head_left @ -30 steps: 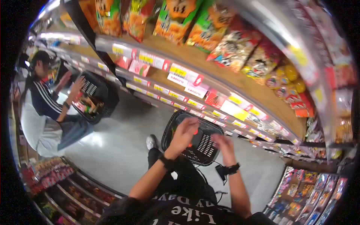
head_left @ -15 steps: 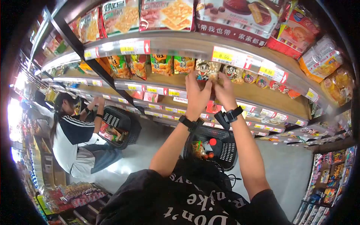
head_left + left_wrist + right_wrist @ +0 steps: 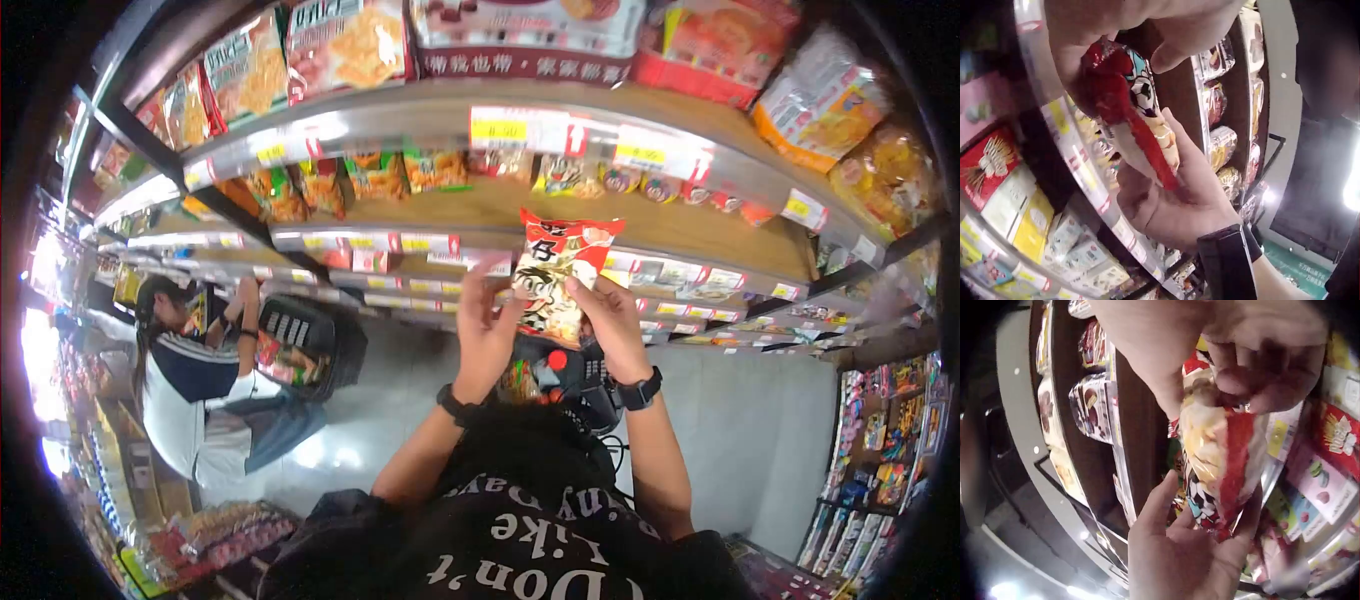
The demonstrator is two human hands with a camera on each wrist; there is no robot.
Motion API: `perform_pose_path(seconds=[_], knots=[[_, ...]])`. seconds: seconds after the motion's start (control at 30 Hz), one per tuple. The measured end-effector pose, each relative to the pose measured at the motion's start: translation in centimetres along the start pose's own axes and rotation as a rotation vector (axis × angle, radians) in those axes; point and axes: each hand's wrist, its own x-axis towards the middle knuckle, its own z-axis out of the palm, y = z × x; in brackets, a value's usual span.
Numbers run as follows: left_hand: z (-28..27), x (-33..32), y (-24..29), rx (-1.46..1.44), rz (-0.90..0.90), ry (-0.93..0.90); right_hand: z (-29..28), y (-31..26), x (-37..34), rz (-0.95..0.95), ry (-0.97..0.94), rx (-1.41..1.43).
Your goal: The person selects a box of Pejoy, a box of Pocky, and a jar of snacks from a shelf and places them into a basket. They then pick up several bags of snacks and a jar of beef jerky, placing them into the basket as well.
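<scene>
A red and white snack bag (image 3: pixel 555 285) with a cartoon face is held up in front of the shelf in the head view. My right hand (image 3: pixel 617 328) grips its right side, thumb on the front. At its left edge is my left hand (image 3: pixel 487 335), fingers partly blurred. The left wrist view has the bag (image 3: pixel 1138 134) from its edge, between the left hand (image 3: pixel 1147 28) above and the right hand (image 3: pixel 1185 184) below. In the right wrist view, the left hand (image 3: pixel 1191 556) cups one end of the bag (image 3: pixel 1210 444), while the right hand's (image 3: pixel 1266 362) fingers curl at the other.
Below the hands stands a black shopping basket (image 3: pixel 597 375) with several items in it. Curved shelves carry packaged snacks, with price labels (image 3: pixel 500 130) along the edges. To the left a person (image 3: pixel 195 360) crouches beside another black basket (image 3: pixel 345 345). A further rack (image 3: pixel 880 450) stands at right.
Both hands first moved from over the basket up to the shelf's snack bags. Since then they have drawn back toward the body with one bag, now turned face up.
</scene>
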Motion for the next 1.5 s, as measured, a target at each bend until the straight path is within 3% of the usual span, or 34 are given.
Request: perform_pose_path(seconds=[0.03,0.1,0.23,0.37,0.5,0.57,0.6,0.67,0.77,0.8,0.9,0.97,1.0,1.03,1.07,1.13,1.17,1.23,1.3,1.47,1.5], knots=[[-0.2,-0.5,-1.4,-0.088,-0.105,-0.032,0.0,0.1,-0.8,0.031,0.011,-0.02],[-0.3,-3.6,-2.2,0.027,-0.136,-0.09,-1.2,2.1,-1.9,-0.004,0.005,0.003],[-1.9,-8.0,-3.8,-0.022,-0.193,-0.143,-2.7,6.2,-4.9,0.197,-0.065,0.063],[-4.8,-11.9,-8.9,0.011,-0.721,-0.157,-6.4,17.4,-6.1,0.624,-0.138,-0.083],[-6.9,-19.7,-21.8,0.157,-0.894,-0.129,-8.0,28.5,-6.6,0.865,-0.172,-0.098],[-7.3,-22.2,-27.8,0.271,-0.867,-0.054,-9.1,36.0,-6.0,0.912,-0.168,-0.111],[-7.4,-23.4,-31.0,0.327,-0.853,-0.028,-10.2,40.4,-5.6,0.826,-0.219,-0.108],[-8.2,-25.7,-38.3,0.401,-0.855,-0.012,-10.5,46.1,-4.2,0.863,-0.206,-0.155],[-8.7,-28.3,-48.8,0.337,-0.717,0.117,-13.1,56.9,-1.5,0.885,-0.197,-0.216],[-8.5,-27.0,-49.7,0.369,-0.835,0.033,-13.8,59.6,-0.8,0.835,-0.181,-0.193],[-5.8,-27.7,-58.4,0.432,-0.859,0.003,-18.1,67.5,0.3,0.807,-0.023,-0.029],[-4.3,-26.8,-60.4,0.467,-0.942,-0.013,-22.3,72.5,0.8,0.82,0.028,0.044],[-3.6,-26.4,-62.2,0.461,-0.967,-0.012,-27.0,77.9,1.1,0.742,-0.057,-0.181],[-2.7,-26.3,-64.2,0.455,-0.993,-0.012,-27.5,78.2,1.6,0.812,-0.036,-0.16],[-1.3,-28.7,-69.5,0.413,-0.962,0.052,-27.7,78.1,2.2,0.882,-0.014,-0.138],[-0.8,-29.5,-71.5,0.516,-0.992,0.021,-29.1,80.9,2.8,0.78,-0.101,-0.404],[-0.5,-30.5,-73.4,0.479,-1.015,0.047,-25.3,77.6,4.2,0.883,0.012,-0.492],[0.0,-32.3,-77.0,0.407,-1.058,0.1,-31.2,85.1,3.9,0.839,-0.144,-0.451],[-0.1,-32.6,-78.8,0.401,-1.085,0.103,-31.0,86.6,3.6,0.718,-0.259,-0.552],[-0.9,-32.7,-77.6,0.362,-1.119,0.132,-37.5,93.9,-0.2,0.521,-0.5,-0.864],[-1.1,-32.3,-76.1,0.338,-1.09,0.141,-34.1,89.2,0.2,0.542,-0.449,-0.916]])
